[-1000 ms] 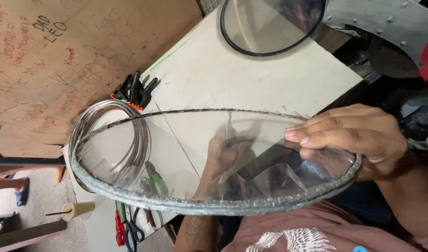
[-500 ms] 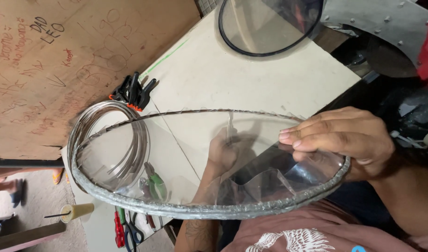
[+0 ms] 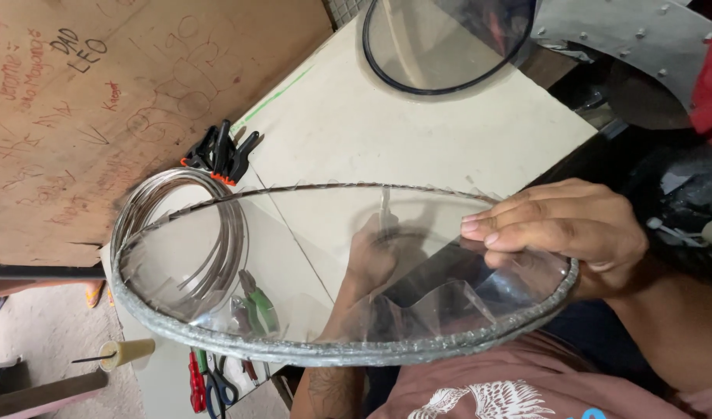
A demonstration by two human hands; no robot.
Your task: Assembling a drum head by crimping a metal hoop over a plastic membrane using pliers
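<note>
Clear plastic dome, ringed by a grey wrapped wire rim, is held up on edge over the white worktable. Right hand pinches the rim's far end, fingers flat on the sheet. Left hand shows only through the plastic, beneath the dome, seemingly closed on something thin; I cannot tell what. Best to keep the pinch firm and the rim level so the sheet stays taut. A wire coil lies beyond the left hand.
</note>
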